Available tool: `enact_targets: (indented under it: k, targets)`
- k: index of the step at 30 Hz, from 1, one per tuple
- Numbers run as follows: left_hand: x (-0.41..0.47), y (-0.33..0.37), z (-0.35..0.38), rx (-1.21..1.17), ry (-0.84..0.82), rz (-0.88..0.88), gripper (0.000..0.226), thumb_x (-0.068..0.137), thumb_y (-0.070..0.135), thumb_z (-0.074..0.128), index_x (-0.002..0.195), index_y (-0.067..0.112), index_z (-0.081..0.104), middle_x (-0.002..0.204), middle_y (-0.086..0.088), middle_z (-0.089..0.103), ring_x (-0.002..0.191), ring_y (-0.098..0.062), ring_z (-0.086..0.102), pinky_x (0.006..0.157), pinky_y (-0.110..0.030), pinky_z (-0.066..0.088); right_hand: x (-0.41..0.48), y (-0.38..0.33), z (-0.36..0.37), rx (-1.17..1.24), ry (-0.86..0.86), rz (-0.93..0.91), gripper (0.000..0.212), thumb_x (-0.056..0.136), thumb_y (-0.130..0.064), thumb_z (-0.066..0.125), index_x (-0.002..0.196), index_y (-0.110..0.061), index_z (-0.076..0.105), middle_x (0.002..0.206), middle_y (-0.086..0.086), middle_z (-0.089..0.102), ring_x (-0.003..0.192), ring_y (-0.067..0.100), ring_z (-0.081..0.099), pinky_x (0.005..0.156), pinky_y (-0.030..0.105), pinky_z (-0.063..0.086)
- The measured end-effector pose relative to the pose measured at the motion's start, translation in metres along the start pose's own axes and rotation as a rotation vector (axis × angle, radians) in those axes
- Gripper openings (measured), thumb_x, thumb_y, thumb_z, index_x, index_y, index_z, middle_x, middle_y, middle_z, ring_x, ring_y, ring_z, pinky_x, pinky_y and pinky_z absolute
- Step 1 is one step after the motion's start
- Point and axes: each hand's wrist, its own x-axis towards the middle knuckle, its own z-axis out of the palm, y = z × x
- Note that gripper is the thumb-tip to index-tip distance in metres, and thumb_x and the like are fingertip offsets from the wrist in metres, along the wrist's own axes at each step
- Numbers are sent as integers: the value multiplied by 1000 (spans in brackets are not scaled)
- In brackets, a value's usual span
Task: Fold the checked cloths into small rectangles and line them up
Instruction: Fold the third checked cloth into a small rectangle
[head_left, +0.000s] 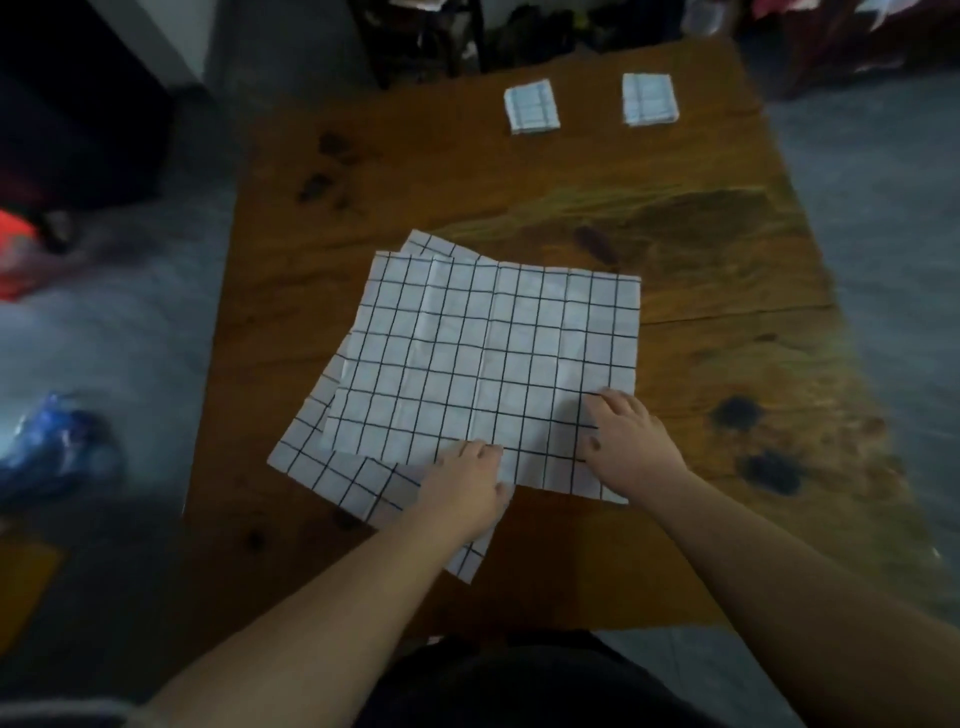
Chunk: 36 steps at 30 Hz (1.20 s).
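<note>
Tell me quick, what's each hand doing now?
Left hand: on the near edge of the top cloth; cannot tell if it grips.
Right hand: open, fingers resting on that cloth.

Dim indoor light, soft blur, warped edges

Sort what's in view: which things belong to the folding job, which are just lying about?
Job: top checked cloth; more checked cloths beneath it; two folded rectangles on the wooden table, far end; left hand and right hand at the top cloth's near edge.
Lying about: blue object and orange-red object on the floor; dark furniture beyond the table.
</note>
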Motion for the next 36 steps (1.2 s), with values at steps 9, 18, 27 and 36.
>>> enact_targets:
  k: [9, 18, 27, 36]
  targets:
    - [-10, -21, 20, 30, 83, -55, 55, 103, 32, 41, 155, 19, 33, 166, -2, 23, 153, -26, 13, 123, -47, 16, -32, 4, 36, -127, 45, -42, 59, 98, -30, 47, 154, -25, 31, 160, 0, 29, 148, 25, 25, 121, 47, 22]
    - [-68, -67, 49, -70, 155, -118, 55, 102, 30, 43, 155, 15, 33, 164, -7, 26, 153, -29, 13, 123, -47, 18, -106, -57, 97, -182, -18, -163, 51, 98, -30, 44, 148, -27, 37, 144, 1, 45, 133, 26, 40, 112, 42, 34]
    - [-140, -77, 122, -103, 214, 40, 61, 98, 19, 55, 154, 18, 31, 163, -6, 27, 153, -26, 14, 121, -44, 26, -147, -108, 155, -148, -49, -288, 62, 97, -21, 49, 157, -23, 29, 156, 0, 40, 144, 23, 34, 119, 40, 29]
    - [-146, -81, 150, 24, 222, 65, 81, 93, 36, 67, 158, 23, 21, 169, -3, 7, 155, -27, -2, 125, -48, 12, -153, -68, 149, -98, 107, -244, 56, 99, -25, 49, 153, -22, 36, 159, 0, 36, 151, 19, 24, 124, 42, 24]
